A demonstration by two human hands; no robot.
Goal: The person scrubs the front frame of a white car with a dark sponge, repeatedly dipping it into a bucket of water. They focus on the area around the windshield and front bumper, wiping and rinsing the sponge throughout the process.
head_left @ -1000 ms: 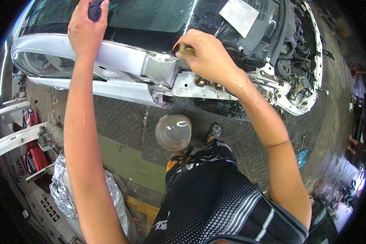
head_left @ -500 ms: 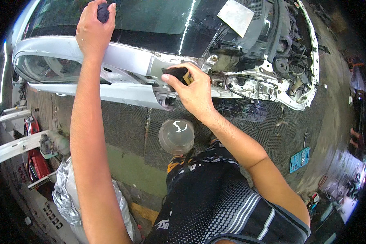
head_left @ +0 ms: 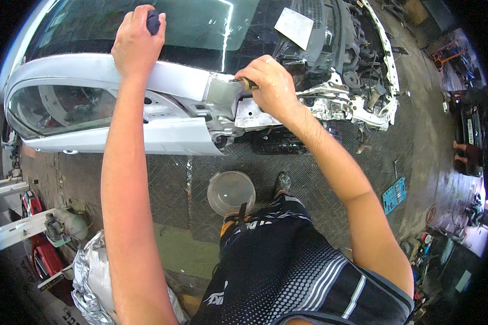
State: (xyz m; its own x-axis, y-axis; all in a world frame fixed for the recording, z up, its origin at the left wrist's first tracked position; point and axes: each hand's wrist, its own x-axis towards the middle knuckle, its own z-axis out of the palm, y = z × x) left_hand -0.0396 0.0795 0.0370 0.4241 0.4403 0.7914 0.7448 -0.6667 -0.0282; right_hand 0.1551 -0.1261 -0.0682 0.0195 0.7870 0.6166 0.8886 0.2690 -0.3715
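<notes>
A silver car with its front end stripped lies across the far side. My left hand [head_left: 138,51] is closed round a bunched dark cloth or sponge [head_left: 153,23], above the roof-side pillar [head_left: 179,78] beside the windscreen [head_left: 200,27]. Farther right, my right hand [head_left: 274,86] bends over the pillar's lower end, fingers against a dull grey patch [head_left: 221,89]. Between thumb and fingers shows the tan edge of what looks like folded sandpaper [head_left: 248,84]; most of it is hidden by the hand. Both forearms are stretched out away from me.
A clear bucket [head_left: 212,205] of water stands on the floor near my feet. The silver door [head_left: 168,142] borders the work area. A white square sheet [head_left: 294,28] lies by the windscreen's base. A blue tool case [head_left: 394,196] lies right; a crumpled silver cover [head_left: 95,281] is lower left.
My right hand has turned over, from showing the sandpaper's black face to bending down onto the grey patch. My left hand still grips the dark cloth or sponge. The view has shifted slightly.
</notes>
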